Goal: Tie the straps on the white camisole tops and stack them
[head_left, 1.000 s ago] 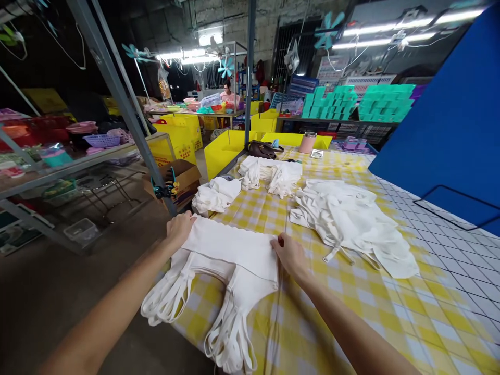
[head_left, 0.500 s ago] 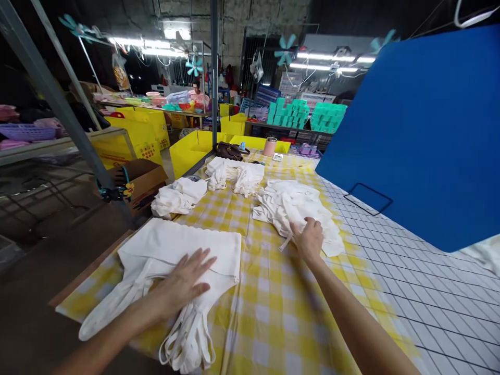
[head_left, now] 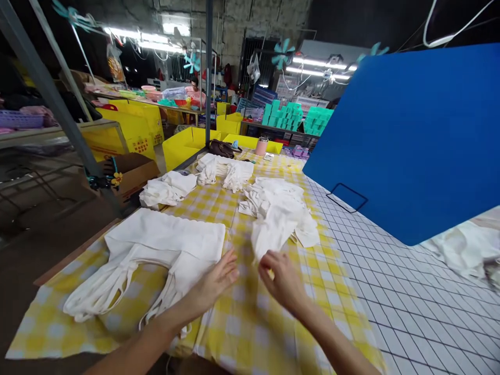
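My right hand (head_left: 282, 278) is closed in a pinch on the near end of a white strappy top (head_left: 273, 229), which stretches back over a loose pile of white tops (head_left: 273, 190). Held just above the cloth, my left hand (head_left: 221, 273) has its fingers stretched out and nothing in it. It is beside the right edge of a neat stack of white strappy tops (head_left: 164, 234), whose straps hang toward me.
A yellow checked cloth (head_left: 250, 312) covers the table. Farther back are two more white garment piles (head_left: 170, 188) (head_left: 226, 169), a dark bag (head_left: 222, 148) and a pink cup (head_left: 261, 146). A blue board (head_left: 414, 140) rises on the right. A metal post (head_left: 208, 73) stands at the left edge.
My right hand has drawn a white top from the loose pile toward me. My left hand has left the stack's top and moved right. The view has shifted slightly.
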Motion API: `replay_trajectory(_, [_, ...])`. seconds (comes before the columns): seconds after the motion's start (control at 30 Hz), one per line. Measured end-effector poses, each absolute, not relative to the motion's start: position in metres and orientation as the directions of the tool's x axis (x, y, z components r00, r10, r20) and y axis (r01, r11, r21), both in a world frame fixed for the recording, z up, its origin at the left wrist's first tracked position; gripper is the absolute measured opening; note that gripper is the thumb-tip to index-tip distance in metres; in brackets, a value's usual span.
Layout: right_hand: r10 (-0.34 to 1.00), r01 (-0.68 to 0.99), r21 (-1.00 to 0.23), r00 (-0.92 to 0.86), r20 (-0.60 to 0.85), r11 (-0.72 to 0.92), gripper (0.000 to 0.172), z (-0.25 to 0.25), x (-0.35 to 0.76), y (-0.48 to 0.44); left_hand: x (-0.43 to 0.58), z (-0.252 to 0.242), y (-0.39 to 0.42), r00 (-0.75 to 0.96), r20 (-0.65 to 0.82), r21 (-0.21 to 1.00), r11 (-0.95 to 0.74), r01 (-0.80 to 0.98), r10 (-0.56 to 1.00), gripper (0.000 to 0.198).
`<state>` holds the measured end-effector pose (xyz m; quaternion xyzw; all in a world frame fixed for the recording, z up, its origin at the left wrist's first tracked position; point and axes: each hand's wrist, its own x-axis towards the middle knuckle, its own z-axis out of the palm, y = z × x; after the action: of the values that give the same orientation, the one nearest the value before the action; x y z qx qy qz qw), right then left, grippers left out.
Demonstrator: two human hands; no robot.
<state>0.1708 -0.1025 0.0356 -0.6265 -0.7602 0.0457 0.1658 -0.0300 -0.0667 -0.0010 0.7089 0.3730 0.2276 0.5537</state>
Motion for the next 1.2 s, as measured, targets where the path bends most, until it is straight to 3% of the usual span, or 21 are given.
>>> replay_trajectory(0.1, [0.917, 0.847, -0.392, -0.398, -0.021, 0.359, 0.016, 0.034, 0.151, -0.159, -0.008, -0.016, -0.075, 0.547, -0.078, 0.912, -0.162, 0.377, 0.834, 0.069])
replay_trajectory(0.2, [0.862, 0.768, -0.547, -0.484, -0.152, 0.334, 0.014, 0.033, 0.156, -0.184, 0.000, -0.024, -0.078, 0.519, 0.042, 0.776, -0.355, 0.521, 0.854, 0.068])
replay_trajectory(0.27, [0.914, 0.767, -0.592, -0.389, -0.119, 0.249, 0.013, 0.031, 0.171, -0.179, 0.002, -0.025, -0.077, 0.524, 0.081, 0.690, -0.427, 0.585, 0.848, 0.058])
replay_trajectory(0.33, [0.988, 0.803, -0.582, -0.154, 0.006, 0.129, 0.011, 0.026, 0.189, -0.162, 0.003, -0.022, -0.076, 0.540, 0.085, 0.622, -0.468, 0.628, 0.838, 0.043])
replay_trajectory(0.43, [0.964, 0.804, -0.592, 0.191, 0.184, -0.046, 0.019, 0.016, 0.208, -0.127, 0.005, -0.014, -0.073, 0.548, 0.045, 0.566, -0.473, 0.676, 0.836, 0.017])
replay_trajectory(0.5, [0.948, 0.757, -0.645, 0.268, 0.169, -0.099, 0.016, 0.011, 0.214, -0.107, 0.005, -0.008, -0.072, 0.524, 0.040, 0.582, -0.446, 0.680, 0.851, 0.008])
replay_trajectory(0.6, [0.973, 0.696, -0.712, 0.213, 0.087, -0.088, 0.014, 0.014, 0.219, -0.097, 0.000, 0.002, -0.068, 0.491, 0.013, 0.764, -0.325, 0.558, 0.871, 0.010])
replay_trajectory(0.7, [0.986, 0.552, -0.833, 0.159, 0.053, -0.044, 0.022, 0.032, 0.228, -0.107, -0.011, 0.015, -0.063, 0.566, -0.084, 0.974, -0.052, 0.220, 0.820, 0.027])
replay_trajectory(0.8, [0.985, 0.247, -0.968, 0.174, 0.003, -0.041, 0.026, 0.061, 0.241, -0.125, -0.022, 0.031, -0.058, 0.601, -0.123, 0.977, 0.204, -0.069, 0.790, 0.033])
replay_trajectory(0.9, [0.978, 0.112, -0.986, 0.179, -0.106, -0.127, 0.030, 0.087, 0.252, -0.135, -0.023, 0.038, -0.053, 0.578, -0.154, 0.953, 0.276, -0.128, 0.801, 0.033])
replay_trajectory(0.97, [0.969, 0.151, -0.968, 0.175, -0.173, -0.200, 0.031, 0.094, 0.259, -0.134, -0.016, 0.036, -0.049, 0.557, -0.144, 0.977, 0.206, -0.051, 0.818, 0.031])
replay_trajectory(1.07, [0.937, 0.420, -0.872, 0.330, -0.112, -0.252, 0.030, 0.085, 0.267, -0.124, 0.001, 0.028, -0.047, 0.393, -0.052, 0.947, -0.081, 0.312, 0.918, 0.018])
replay_trajectory(1.13, [0.884, 0.568, -0.770, 0.468, 0.013, -0.289, 0.027, 0.068, 0.270, -0.118, 0.011, 0.021, -0.054, 0.329, 0.124, 0.761, -0.302, 0.574, 0.936, 0.022])
replay_trajectory(1.2, [0.858, 0.663, -0.692, 0.498, 0.125, -0.284, 0.027, 0.051, 0.270, -0.121, 0.016, 0.016, -0.068, 0.441, 0.239, 0.564, -0.494, 0.662, 0.865, 0.031])
